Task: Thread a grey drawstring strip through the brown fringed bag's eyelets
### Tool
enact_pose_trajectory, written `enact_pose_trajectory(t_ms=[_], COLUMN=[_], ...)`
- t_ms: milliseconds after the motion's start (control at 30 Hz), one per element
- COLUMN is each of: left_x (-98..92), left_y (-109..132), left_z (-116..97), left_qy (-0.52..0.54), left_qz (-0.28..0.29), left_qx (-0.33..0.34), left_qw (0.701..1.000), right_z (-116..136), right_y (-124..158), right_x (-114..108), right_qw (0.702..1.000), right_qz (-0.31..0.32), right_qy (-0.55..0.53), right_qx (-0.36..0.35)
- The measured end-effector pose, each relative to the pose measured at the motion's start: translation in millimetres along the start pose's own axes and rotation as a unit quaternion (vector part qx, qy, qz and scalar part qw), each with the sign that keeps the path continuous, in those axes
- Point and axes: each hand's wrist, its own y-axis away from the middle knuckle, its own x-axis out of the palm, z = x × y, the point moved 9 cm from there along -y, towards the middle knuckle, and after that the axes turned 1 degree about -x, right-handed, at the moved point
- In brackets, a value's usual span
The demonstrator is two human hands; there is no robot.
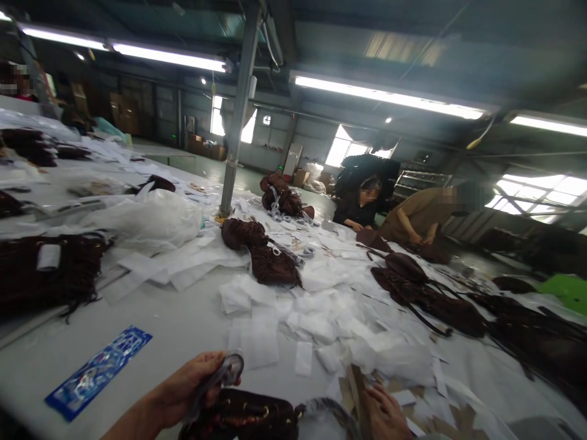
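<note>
At the bottom of the head view my left hand (188,385) is closed around a clear plastic strip (224,374) that loops up by my thumb. Just below it lies a dark brown bag (247,418) with gold rings along its top. My right hand (387,415) rests at the lower edge beside brown cardboard strips (355,388), its fingers curled on something I cannot make out. A grey band runs from the bag toward my right hand.
A long white table (174,330) carries several brown fringed bags (270,260), scattered white paper pieces (321,311), a clear plastic bag (151,220) and a blue packet (98,370). Two people (413,214) work at the far right. A steel post (236,116) stands on the table.
</note>
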Motion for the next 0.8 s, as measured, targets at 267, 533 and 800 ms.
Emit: enact_pose_trajectory(t_ms=[267,533,800], left_x=[-9.2,1.6,11.2], left_y=[-5,-3,5], left_z=[-1,-9,-10], left_qy=[-0.022,-0.110,-0.147], left_qz=[-0.049,-0.085,-0.068], left_qx=[0.028,0.099,0.123], left_qw=[0.998,0.985,0.979], right_z=[123,200,210], right_y=[64,190,193], right_x=[26,133,111], right_qw=[0.958,0.912,0.971], right_qz=[0.145,0.267,0.156], right_qy=[-0.241,-0.305,-0.146], right_qx=[0.054,0.055,-0.107])
